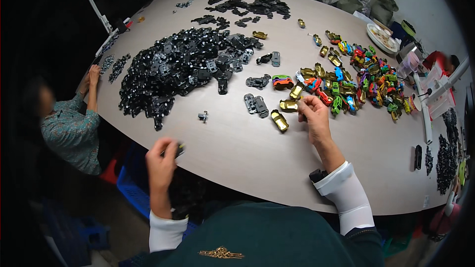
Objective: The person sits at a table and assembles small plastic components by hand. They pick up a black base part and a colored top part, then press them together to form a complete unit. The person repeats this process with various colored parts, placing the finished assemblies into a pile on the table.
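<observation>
left hand [161, 160] closed around a small black chassis piece [179, 150], held off the near edge of the bench [237, 153], above the gap by the blue crate [131, 190]. right hand [312, 116] over the bench, fingertips pinched together on something small and dark; too small to tell what. just beside it lies a gold toy car shell [279, 120], on its side, glossy, with another gold shell [288, 105] touching near the fingers. risk, as judged: the chassis piece is held past the bench edge, so a loose grip would drop it to the floor or the crate; the right wrist sweeping back could knock the gold shells into the two grey chassis [256, 105]. chassis piece looks flat, matte black, mostly hidden by the fingers. big heap of black chassis parts [183, 66] far left, mixed coloured car shells [358, 81] far right. another person's hand [93, 75] rests at the left edge.
</observation>
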Motion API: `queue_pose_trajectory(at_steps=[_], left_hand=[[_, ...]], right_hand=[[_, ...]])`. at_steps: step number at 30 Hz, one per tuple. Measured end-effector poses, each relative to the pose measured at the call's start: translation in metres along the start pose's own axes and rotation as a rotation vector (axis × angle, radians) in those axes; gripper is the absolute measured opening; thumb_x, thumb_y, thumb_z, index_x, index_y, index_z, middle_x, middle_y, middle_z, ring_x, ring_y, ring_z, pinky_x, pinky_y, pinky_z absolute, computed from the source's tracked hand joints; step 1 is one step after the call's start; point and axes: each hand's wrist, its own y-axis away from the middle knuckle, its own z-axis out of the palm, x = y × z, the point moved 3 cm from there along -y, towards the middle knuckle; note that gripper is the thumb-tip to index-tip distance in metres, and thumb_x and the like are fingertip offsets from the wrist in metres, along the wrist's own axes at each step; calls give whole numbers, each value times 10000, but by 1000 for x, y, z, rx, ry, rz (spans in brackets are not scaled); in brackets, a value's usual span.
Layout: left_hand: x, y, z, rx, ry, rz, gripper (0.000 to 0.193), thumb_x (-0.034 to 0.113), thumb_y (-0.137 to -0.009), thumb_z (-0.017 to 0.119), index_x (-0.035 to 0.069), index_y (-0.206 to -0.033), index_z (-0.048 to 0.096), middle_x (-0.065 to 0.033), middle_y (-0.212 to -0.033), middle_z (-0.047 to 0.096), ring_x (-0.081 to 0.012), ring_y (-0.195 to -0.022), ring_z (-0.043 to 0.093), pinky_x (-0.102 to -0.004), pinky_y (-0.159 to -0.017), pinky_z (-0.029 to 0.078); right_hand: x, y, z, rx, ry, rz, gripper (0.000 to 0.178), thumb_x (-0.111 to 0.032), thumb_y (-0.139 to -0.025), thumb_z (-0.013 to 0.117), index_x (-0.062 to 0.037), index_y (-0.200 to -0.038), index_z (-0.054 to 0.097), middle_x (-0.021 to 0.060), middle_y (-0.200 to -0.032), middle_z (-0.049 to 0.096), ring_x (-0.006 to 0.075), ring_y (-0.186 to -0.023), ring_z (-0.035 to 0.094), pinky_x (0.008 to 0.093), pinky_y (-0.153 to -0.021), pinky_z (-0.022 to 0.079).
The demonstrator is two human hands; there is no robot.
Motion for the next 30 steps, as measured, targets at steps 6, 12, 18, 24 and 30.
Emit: queue_pose_trajectory(at_steps=[6, 12, 18, 24, 30], left_hand=[[-128, 68, -121, 274, -748, -83, 366, 231, -911, 593, -10, -1186, 578, -247, -1050, 649, -400, -1011, 613, -405, -907, 455], [-33, 17, -55, 147, -266, 99, 266, 93, -880, 622, -55, -1100, 618, -174, -968, 698, -220, -892, 682, -312, -793, 519], [54, -44, 69, -278, -140, 407, 207, 65, -883, 622, -43, -1059, 638, -132, -959, 697, -181, -879, 670, -284, -791, 518], [63, -66, 171, -427, -308, 666, 389, 100, -811, 684, 19, -1178, 584, -164, -1049, 606, -281, -903, 625, -364, -766, 520], [63, -66, 216, -293, -593, 609, 435, 252, -744, 758, 50, -1094, 595, -140, -963, 553, -326, -889, 588, -414, -761, 491]], right_hand=[[6, -2, 4, -43, 437, -265, 166, -111, -790, 718, -26, -873, 602, 3, -715, 580, 52, -618, 486, 223, -542, 400], [-5, 22, 38, -173, 1044, -416, 351, -266, -714, 757, -27, -925, 611, 153, -827, 637, 346, -762, 617, 432, -668, 485], [-1, 17, 33, -176, 926, -235, 378, -178, -730, 725, -19, -1045, 589, 174, -937, 655, 312, -877, 649, 378, -734, 511], [13, 7, 26, -300, 68, 43, 373, -68, -855, 591, 9, -1213, 521, 113, -903, 677, 26, -638, 562, 180, -482, 409], [9, 3, 20, -341, -143, 216, 410, -7, -814, 676, 4, -1192, 519, 69, -918, 689, 59, -744, 611, 196, -648, 481]])
